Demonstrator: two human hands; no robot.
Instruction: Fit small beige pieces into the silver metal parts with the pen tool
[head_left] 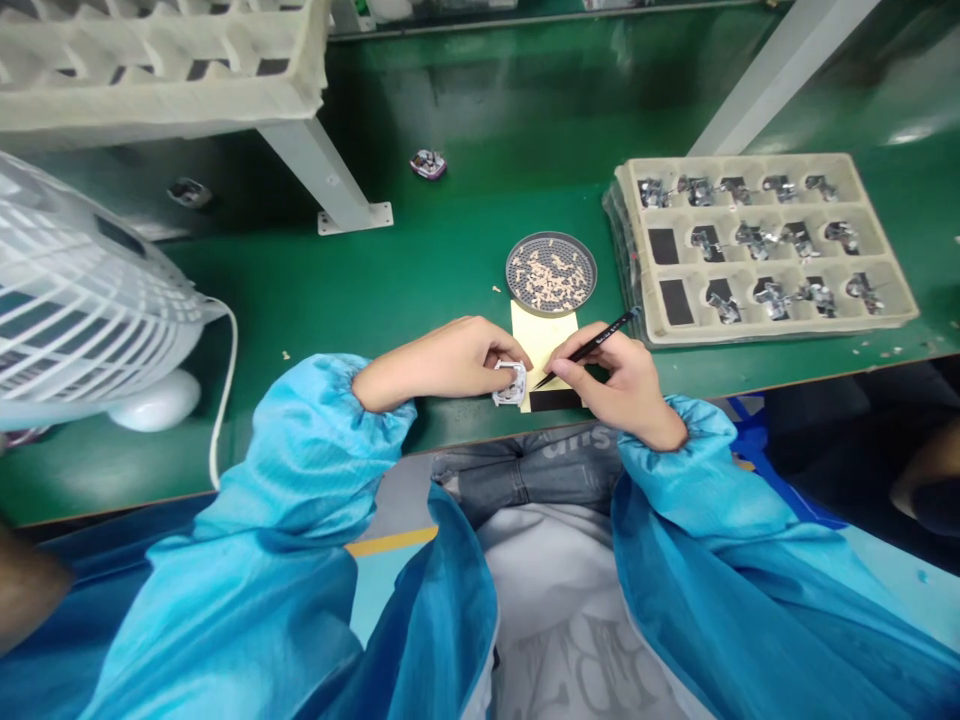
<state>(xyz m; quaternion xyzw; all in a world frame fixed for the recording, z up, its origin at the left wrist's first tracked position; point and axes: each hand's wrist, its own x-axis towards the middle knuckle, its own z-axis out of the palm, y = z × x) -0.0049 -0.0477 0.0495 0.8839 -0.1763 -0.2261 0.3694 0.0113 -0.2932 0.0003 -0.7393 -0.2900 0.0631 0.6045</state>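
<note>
My left hand (442, 360) is closed around a small white-and-metal part (511, 383), held at the near edge of the green bench. My right hand (619, 380) pinches black tweezers (585, 350), whose tip points down at that part. Both hands rest over a pale yellow sheet (541, 338) with a black strip at its near end. Just beyond the sheet lies a round mesh dish (551, 273) filled with several tiny pale pieces.
A beige compartment tray (761, 245) with several metal parts sits at the right. A white fan (82, 300) stands at the left with its cable. A white rack leg (326, 175) and a stray part (428, 163) lie farther back.
</note>
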